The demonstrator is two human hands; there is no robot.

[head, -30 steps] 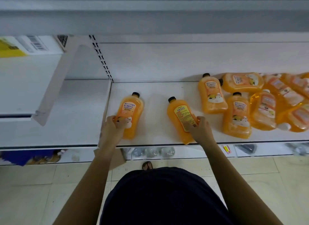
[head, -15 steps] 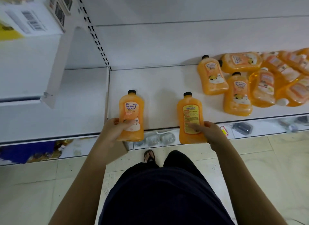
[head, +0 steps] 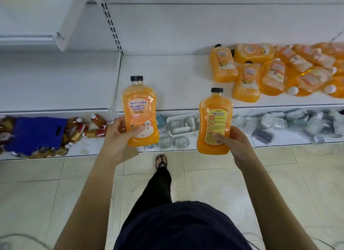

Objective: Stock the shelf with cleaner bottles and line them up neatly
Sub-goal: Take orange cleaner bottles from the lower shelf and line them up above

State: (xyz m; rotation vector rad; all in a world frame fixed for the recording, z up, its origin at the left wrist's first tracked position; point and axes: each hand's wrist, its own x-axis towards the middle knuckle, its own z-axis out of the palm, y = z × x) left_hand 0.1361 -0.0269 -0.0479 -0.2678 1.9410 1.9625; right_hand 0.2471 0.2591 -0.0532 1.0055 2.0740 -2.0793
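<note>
My left hand (head: 119, 136) grips an orange cleaner bottle (head: 139, 108) with a black cap, its front label facing me. My right hand (head: 234, 143) grips a second orange cleaner bottle (head: 215, 119), back label toward me. Both bottles are held upright in the air in front of the white shelf (head: 167, 82), over its front edge. On the right of that shelf lies a jumbled heap of orange bottles and refill pouches (head: 275, 71), most on their backs.
A lower shelf (head: 279, 140) holds plastic-wrapped soap dishes and small baskets (head: 182, 123). To the left lie a blue bag (head: 35, 134) and small brown bottles. A slotted upright (head: 111, 22) divides the shelf bays. My foot (head: 161, 161) stands on the tiled floor.
Both bottles were lying on the shelf under my hands; I have lifted them off and drawn them back toward me, held upright. My head has tilted down.
</note>
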